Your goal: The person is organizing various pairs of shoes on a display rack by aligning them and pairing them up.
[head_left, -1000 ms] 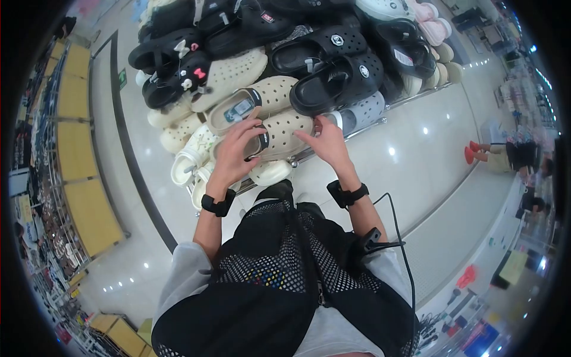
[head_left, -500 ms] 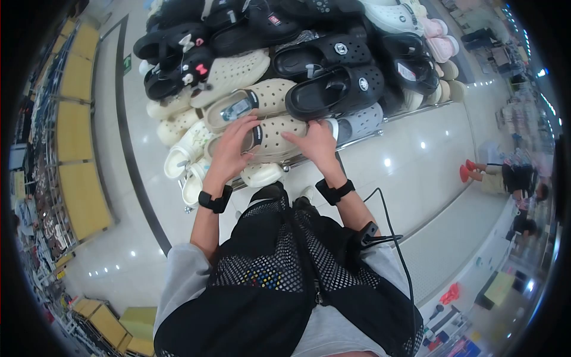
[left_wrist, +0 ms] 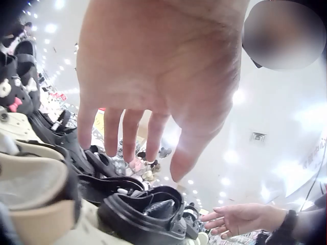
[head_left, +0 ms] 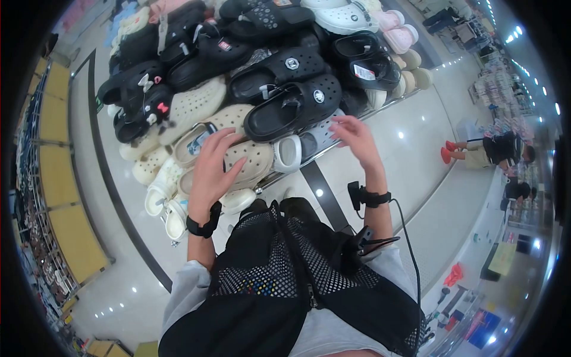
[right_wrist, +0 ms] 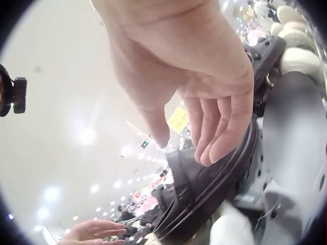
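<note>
In the head view my left hand (head_left: 209, 169) hovers over the near beige clog (head_left: 259, 159), its fingers spread and holding nothing. The left wrist view shows that hand's fingers (left_wrist: 130, 135) extended above the shoes. My right hand (head_left: 358, 143) is off to the right, beside the grey clog (head_left: 324, 132), fingers loosely bent around nothing. Between the hands stands a white heel strap (head_left: 287, 153), just past the beige toe. A black clog (head_left: 315, 98) lies behind them; in the right wrist view my right fingers overlap this black shoe (right_wrist: 204, 186).
More black clogs (head_left: 205, 62) and white clogs (head_left: 345, 18) are heaped on the display, whose metal rail (head_left: 333, 149) runs along the front. Yellow-panelled shelving (head_left: 65, 178) stands at left. A person in red shoes (head_left: 450, 152) is over at the right.
My right hand has left the toe of the beige clog and moved right. My left fingers have spread and lifted from that clog's opening. The head view has turned, shifting the shoes leftward.
</note>
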